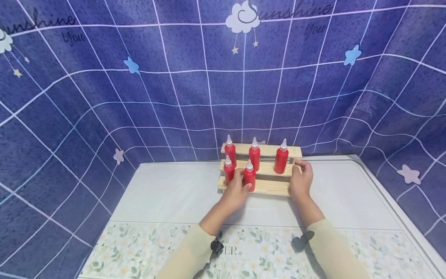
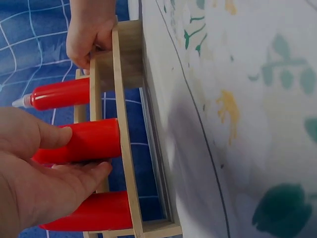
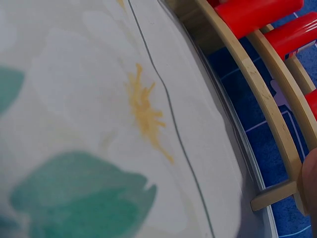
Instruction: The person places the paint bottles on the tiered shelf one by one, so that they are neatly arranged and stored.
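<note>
A three-tier wooden rack (image 1: 273, 187) stands at the back of the table. On its lowest tier, my left hand (image 1: 235, 193) pinches a red squeeze bottle (image 2: 94, 141) between thumb and fingers; the bottle is upright, its base at the shelf board. Just left of it stands another red bottle (image 1: 228, 172), partly behind that hand. Three more red bottles with pale pointed caps, one of them at the right (image 1: 281, 161), stand along the middle tier. My right hand (image 1: 301, 182) holds the rack's right end, and only a sliver of it shows in the right wrist view.
The white table (image 1: 167, 190) has a floral-printed mat (image 1: 146, 248) along its front. A blue grid-patterned curtain (image 1: 223, 89) hangs close behind the rack and at both sides.
</note>
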`<state>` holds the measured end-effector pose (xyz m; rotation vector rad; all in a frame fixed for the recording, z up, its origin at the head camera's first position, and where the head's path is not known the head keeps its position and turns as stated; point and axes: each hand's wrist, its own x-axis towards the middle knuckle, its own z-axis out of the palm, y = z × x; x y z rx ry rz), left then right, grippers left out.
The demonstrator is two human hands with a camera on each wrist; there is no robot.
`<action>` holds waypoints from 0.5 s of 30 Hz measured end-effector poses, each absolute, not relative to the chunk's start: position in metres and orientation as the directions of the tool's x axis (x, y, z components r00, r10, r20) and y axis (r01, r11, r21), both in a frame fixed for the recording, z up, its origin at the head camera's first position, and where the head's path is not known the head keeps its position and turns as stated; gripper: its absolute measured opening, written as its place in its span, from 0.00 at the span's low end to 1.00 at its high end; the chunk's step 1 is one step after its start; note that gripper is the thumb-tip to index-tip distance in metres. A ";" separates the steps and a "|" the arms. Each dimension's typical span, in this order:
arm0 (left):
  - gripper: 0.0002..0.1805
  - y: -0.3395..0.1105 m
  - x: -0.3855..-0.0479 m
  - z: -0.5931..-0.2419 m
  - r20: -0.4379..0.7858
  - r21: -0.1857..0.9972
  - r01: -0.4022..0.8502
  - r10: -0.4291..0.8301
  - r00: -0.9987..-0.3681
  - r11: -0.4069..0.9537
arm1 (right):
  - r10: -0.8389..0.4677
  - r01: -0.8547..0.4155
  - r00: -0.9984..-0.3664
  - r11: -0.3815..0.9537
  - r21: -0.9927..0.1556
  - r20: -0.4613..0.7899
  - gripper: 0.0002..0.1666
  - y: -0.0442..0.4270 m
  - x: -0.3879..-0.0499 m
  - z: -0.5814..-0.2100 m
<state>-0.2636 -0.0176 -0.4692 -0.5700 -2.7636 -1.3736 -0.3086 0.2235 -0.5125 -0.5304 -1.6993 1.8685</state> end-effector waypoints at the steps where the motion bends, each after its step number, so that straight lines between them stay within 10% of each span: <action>1: 0.30 -0.017 -0.263 -0.469 0.161 0.771 0.321 0.319 -0.934 0.549 | 0.634 -0.133 -0.770 -0.046 -0.990 0.074 0.13 0.223 -0.308 -0.512; 15: 0.31 -0.012 -0.265 -0.470 0.115 0.755 0.293 0.321 -0.940 0.587 | 0.624 -0.118 -0.778 -0.029 -0.993 0.074 0.16 0.224 -0.308 -0.511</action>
